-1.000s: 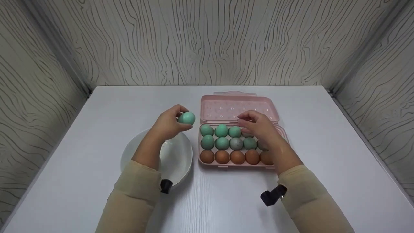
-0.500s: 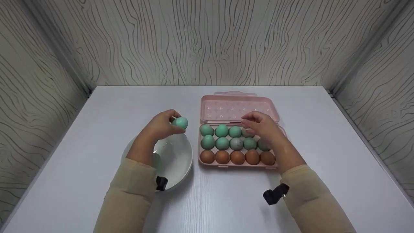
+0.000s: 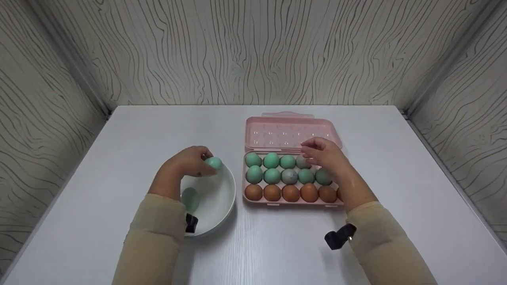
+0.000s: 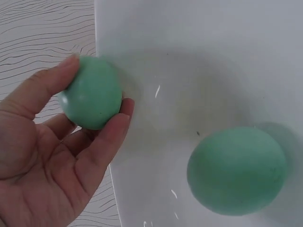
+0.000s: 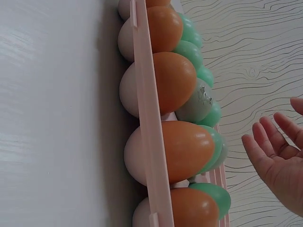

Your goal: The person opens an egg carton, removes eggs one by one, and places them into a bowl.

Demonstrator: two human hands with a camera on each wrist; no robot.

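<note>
A green egg (image 4: 92,94) is pinched between the thumb and fingers of my left hand (image 3: 192,161), over the far part of the white bowl (image 3: 220,194). A second green egg (image 4: 236,171) lies in the bowl, left of its middle in the head view, partly hidden by my forearm. My right hand (image 3: 325,155) hovers over the back right of the pink egg carton (image 3: 301,203), fingers loosely bent, with nothing in them. Brown eggs (image 3: 291,192) fill the carton's front row. Green eggs (image 3: 272,160) and greyish ones, such as a speckled egg (image 5: 195,101), sit behind.
The carton's pink lid (image 3: 291,132) lies folded back behind it on the white table (image 3: 257,241). Patterned panels (image 3: 253,51) enclose the table at the back and both sides. A small black camera mount (image 3: 340,236) juts from the right sleeve.
My left hand has brought the green egg left and down, nearer the bowl. The egg in the bowl has come into view beside my forearm. My right hand has drifted slightly right.
</note>
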